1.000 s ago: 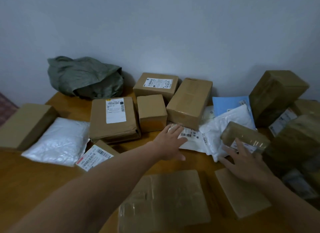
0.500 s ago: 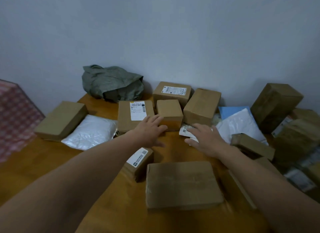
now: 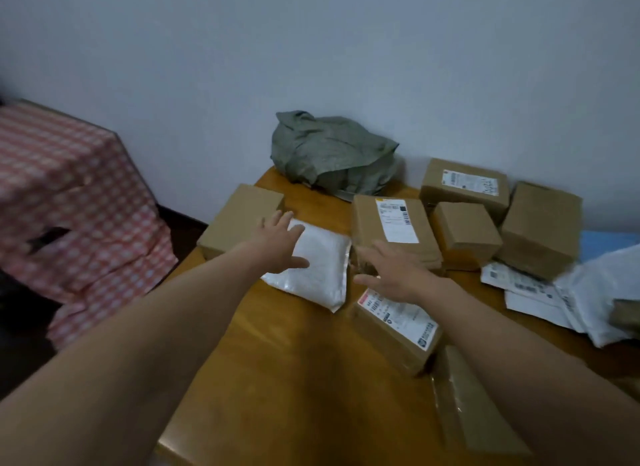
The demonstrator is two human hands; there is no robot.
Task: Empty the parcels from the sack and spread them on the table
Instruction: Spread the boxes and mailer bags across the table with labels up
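The wooden table (image 3: 294, 379) takes up most of what I can see, with something draped in red checked cloth (image 3: 69, 205) standing off its left side. At the far edge, against the wall, the green sack (image 3: 329, 150) lies crumpled and slack. It looks emptied, so the work left seems to be the spreading. Brown boxes sit in a tight group to the right of it, and a plain box (image 3: 239, 216) rests at the table's far left corner, just beside a white padded mailer (image 3: 318, 264). More pale mailers (image 3: 554, 292) overlap in a heap on the right. The left hand (image 3: 277, 243) reaches out flat over the mailer, fingers splayed wide and holding nothing. The right hand (image 3: 388, 268) is spread the same way, empty, at the near edge of a flat labelled box (image 3: 391, 223). I cannot tell whether either palm is pressing down. The worry is that corner. A sweep to the left could shove the plain box over the edge, and the slick mailer may skid further than meant.
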